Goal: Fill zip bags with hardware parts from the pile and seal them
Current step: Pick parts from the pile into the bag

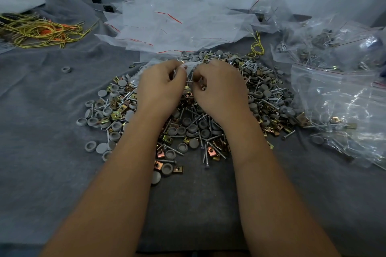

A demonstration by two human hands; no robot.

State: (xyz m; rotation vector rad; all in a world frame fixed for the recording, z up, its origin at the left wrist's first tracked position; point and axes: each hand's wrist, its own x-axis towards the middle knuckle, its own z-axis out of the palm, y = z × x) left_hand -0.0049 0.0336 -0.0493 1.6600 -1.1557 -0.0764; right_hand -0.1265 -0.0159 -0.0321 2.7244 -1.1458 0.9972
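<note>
- Clear plastic zip bag (189, 69) sits over the far middle of the mixed pile of grey caps, silver screws and brass clips (194, 123).
- Left hand (159, 87) pinches its rim.
- Right hand (219, 87) pinches the rim too, fingers curled around screws.
- Filled clear bags (338, 81) lie right.

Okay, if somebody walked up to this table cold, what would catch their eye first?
Most likely the big pile of hardware parts at the centre of the grey cloth: screws, grey caps and brass-coloured clips. Over it the left hand and right hand pinch a small zip bag between them. Then the filled bags heaped at the right, and the tangle of yellow ties at far left.
</note>
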